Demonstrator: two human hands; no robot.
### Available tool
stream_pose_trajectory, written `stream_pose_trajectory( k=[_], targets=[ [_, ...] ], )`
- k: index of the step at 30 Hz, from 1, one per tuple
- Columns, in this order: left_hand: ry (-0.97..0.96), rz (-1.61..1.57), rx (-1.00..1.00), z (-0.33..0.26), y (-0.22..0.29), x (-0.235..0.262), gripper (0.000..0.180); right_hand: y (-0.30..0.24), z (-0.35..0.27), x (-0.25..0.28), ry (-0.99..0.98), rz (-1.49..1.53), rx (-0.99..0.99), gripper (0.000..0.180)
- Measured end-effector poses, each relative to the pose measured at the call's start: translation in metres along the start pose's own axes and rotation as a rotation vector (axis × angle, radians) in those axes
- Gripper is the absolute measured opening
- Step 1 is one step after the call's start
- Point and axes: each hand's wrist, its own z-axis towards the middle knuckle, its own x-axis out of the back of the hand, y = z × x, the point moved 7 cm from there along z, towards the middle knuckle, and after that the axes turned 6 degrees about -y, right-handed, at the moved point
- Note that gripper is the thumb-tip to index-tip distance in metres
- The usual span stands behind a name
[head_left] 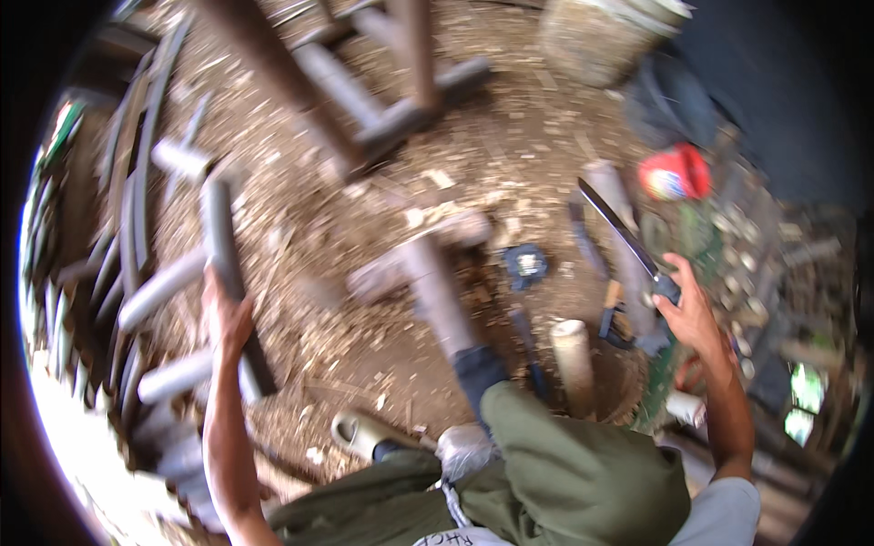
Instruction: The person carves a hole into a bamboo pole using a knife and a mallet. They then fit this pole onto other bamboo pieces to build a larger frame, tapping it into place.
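Between the wooden frame [219, 218] under my left hand [229, 314] and the T-shaped wood [435, 287], I have a strip of chip-strewn ground [305, 369] to pass over; the wooden stand [396, 135] bars its far end. On my right, the long knife [619, 226], short log [572, 355] and red tub [681, 173] crowd my way.

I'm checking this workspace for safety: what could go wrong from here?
The knife in the right hand is uncovered, so a slip might cause a cut. The left hand alone holds the wooden frame, which could twist or drop if that grip is loose. Wood chips lie scattered about, so the slip-on shoe might slide.
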Motion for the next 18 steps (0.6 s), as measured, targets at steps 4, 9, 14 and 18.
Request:
stream_pose_trajectory(
  k=[4, 9, 14, 18],
  targets=[
    [-0.035, 0.018, 0.073, 0.013, -0.132, -0.066, 0.097, 0.056, -0.005, 0.106, 0.214, -0.258, -0.161, 0.043],
    [0.126, 0.319, 0.257, 0.005, -0.121, -0.089, 0.079, 0.14, 0.062, 0.191, 0.247, -0.533, -0.255, 0.041],
    [0.062, -0.034, -0.153, -0.057, 0.043, -0.098, 0.061, 0.195, 0.161, 0.171, 0.064, -0.748, -0.309, 0.042],
    [-0.53, -0.505, -0.207, -0.124, 0.167, -0.103, 0.051, 0.21, 0.142, 0.123, 0.251, -0.004, -0.407, 0.031]
  ],
)
